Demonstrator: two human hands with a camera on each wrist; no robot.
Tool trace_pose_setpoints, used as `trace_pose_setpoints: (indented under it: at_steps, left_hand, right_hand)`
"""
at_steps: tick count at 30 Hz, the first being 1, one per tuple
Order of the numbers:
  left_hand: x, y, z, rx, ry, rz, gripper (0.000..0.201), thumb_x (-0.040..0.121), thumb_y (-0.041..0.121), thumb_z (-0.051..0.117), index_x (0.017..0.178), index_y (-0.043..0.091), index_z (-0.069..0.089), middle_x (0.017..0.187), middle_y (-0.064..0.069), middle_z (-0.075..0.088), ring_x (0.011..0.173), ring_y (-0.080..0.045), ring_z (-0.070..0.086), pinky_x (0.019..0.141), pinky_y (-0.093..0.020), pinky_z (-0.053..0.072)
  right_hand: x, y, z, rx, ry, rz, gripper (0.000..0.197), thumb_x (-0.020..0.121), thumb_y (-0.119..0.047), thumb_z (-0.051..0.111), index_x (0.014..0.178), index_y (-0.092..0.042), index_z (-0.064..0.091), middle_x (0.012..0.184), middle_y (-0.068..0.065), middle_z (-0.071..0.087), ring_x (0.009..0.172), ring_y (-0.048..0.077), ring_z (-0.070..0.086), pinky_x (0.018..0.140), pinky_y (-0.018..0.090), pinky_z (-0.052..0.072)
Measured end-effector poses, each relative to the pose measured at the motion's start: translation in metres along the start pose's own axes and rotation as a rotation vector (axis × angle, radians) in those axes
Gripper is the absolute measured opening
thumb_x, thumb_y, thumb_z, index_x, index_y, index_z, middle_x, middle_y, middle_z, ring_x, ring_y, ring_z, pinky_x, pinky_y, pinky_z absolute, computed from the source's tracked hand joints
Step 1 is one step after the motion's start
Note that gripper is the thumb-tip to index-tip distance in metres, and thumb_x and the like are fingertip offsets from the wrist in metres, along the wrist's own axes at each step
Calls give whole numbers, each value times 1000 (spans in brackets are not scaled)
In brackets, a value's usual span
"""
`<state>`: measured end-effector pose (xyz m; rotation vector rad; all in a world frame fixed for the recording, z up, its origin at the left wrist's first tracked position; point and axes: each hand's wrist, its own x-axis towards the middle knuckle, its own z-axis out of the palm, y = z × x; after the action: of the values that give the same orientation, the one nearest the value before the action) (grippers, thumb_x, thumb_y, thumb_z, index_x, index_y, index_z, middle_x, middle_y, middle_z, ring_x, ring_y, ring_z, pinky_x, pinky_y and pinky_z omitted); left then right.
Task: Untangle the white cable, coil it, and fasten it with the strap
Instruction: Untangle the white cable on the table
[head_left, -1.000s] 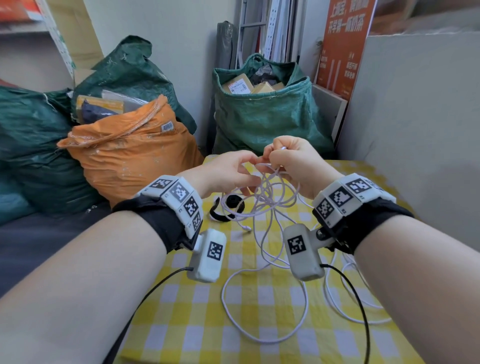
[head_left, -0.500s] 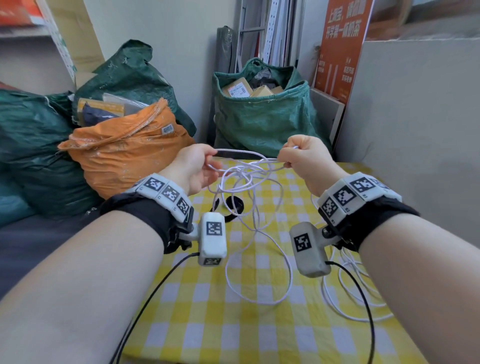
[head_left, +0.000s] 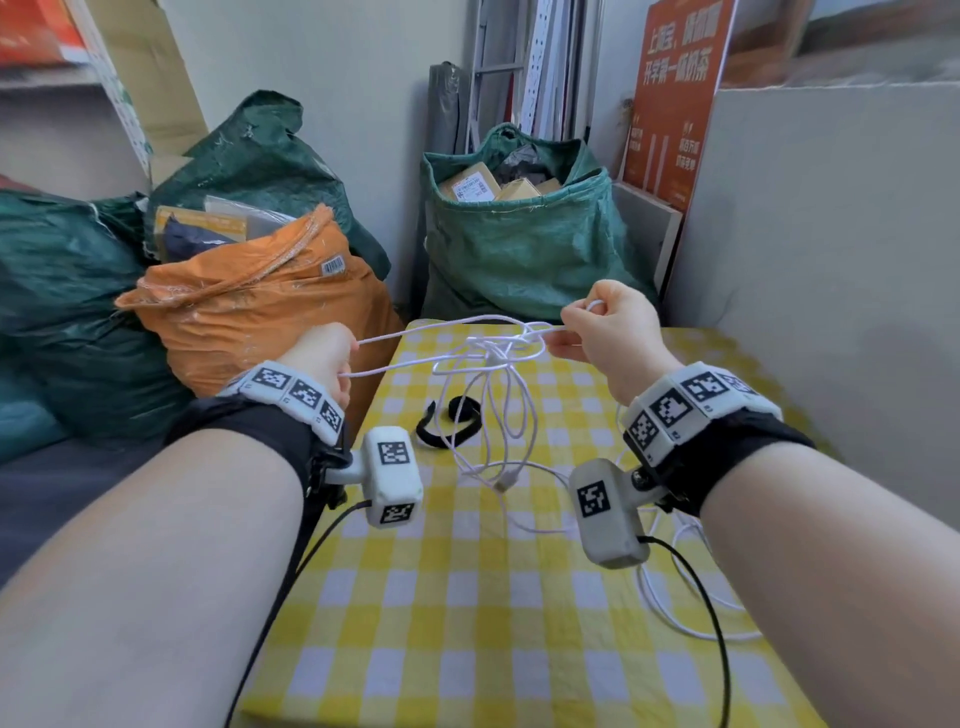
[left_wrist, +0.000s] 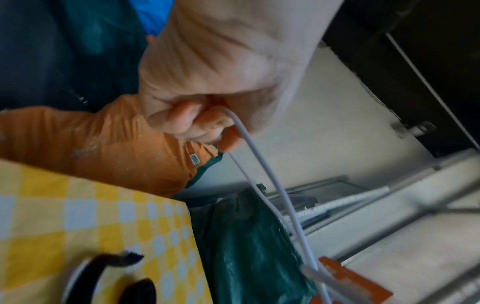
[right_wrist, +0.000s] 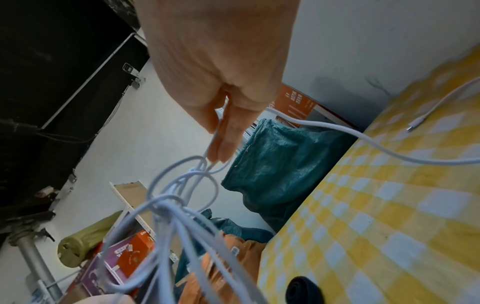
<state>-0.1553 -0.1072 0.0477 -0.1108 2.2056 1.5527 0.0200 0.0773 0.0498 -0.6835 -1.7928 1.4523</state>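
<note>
Left hand (head_left: 323, 358) fingers clench two cable (head_left: 488, 358) strands; right hand (head_left: 610, 332) fingers pinch another, the knot hanging between them above the strap (head_left: 451, 421).

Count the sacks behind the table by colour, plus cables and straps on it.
Green sacks: 3
Orange sack: 1
White cable: 1
Black strap: 1
Total: 6
</note>
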Motion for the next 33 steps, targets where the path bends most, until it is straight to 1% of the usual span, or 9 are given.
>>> trace_pose_setpoints:
  at_steps: [2, 4, 6, 8, 11, 15, 18, 25, 33]
  left_hand:
    - [-9, 2, 5, 161, -8, 24, 6, 89, 13, 46, 85, 8, 45, 65, -5, 33, 51, -17, 26, 47, -24, 24]
    - [-14, 6, 12, 332, -31, 102, 30, 86, 14, 52, 115, 7, 45, 88, -15, 50, 67, -25, 46, 56, -28, 39]
    - [-14, 10, 20, 558, -2, 276, 64, 80, 15, 61, 138, 14, 34, 130, -20, 40, 109, -34, 48, 86, -41, 48]
    - [-22, 14, 30, 636, 38, 546, 70, 76, 13, 64, 140, 23, 38, 138, -16, 34, 125, -32, 40, 102, -37, 38]
    - [-43, 20, 44, 610, -135, 940, 37, 75, 3, 63, 107, 19, 66, 106, -5, 61, 93, -16, 57, 80, -22, 42]
    - [-54, 17, 57, 795, -424, 948, 28, 71, 4, 68, 88, 27, 67, 95, 9, 62, 90, -7, 56, 77, -18, 41]
    - [-50, 10, 64, 969, -424, 980, 35, 67, 20, 72, 98, 33, 64, 105, 15, 59, 103, -9, 55, 89, -27, 41]
    - [-51, 3, 70, 929, -470, 1052, 3, 84, 26, 67, 85, 23, 67, 91, 4, 66, 89, -16, 59, 74, -30, 45]
    - [-53, 2, 76, 879, -371, 1064, 22, 88, 27, 61, 79, 8, 64, 69, -4, 58, 67, -21, 50, 55, -23, 35]
  right_hand:
    - [0, 0, 2, 39, -62, -18, 38, 88, 5, 47, 65, -17, 27, 69, 2, 36, 63, 24, 70, 69, 36, 60]
    - [-1, -3, 4, 35, -123, -28, 37, 88, 4, 50, 65, -16, 29, 71, 4, 40, 67, 22, 70, 72, 36, 60]
    - [-2, -4, 6, 15, -153, -29, 36, 88, 4, 51, 65, -15, 30, 74, 6, 45, 71, 23, 70, 72, 34, 60]
    - [-4, -4, 7, 18, -149, -15, 36, 88, 3, 51, 64, -14, 31, 72, 7, 47, 72, 24, 70, 72, 34, 60]
    - [-5, -3, 7, 51, -128, 13, 36, 88, 3, 51, 64, -14, 30, 70, 7, 48, 73, 25, 71, 73, 38, 60]
    - [-3, 0, 3, 68, -96, 27, 36, 87, 4, 50, 64, -15, 29, 69, 5, 45, 70, 25, 70, 71, 36, 60]
    - [-2, 3, 0, 107, -96, 44, 35, 87, 5, 50, 66, -15, 30, 69, 5, 43, 71, 28, 69, 65, 34, 60]
    - [-5, 0, -5, 54, -109, 91, 31, 89, -6, 53, 69, -17, 31, 89, 11, 52, 77, 24, 71, 69, 41, 61]
    - [-14, 0, -2, -128, -190, 99, 48, 71, -11, 79, 73, -18, 32, 81, 6, 56, 61, 16, 59, 52, 29, 55]
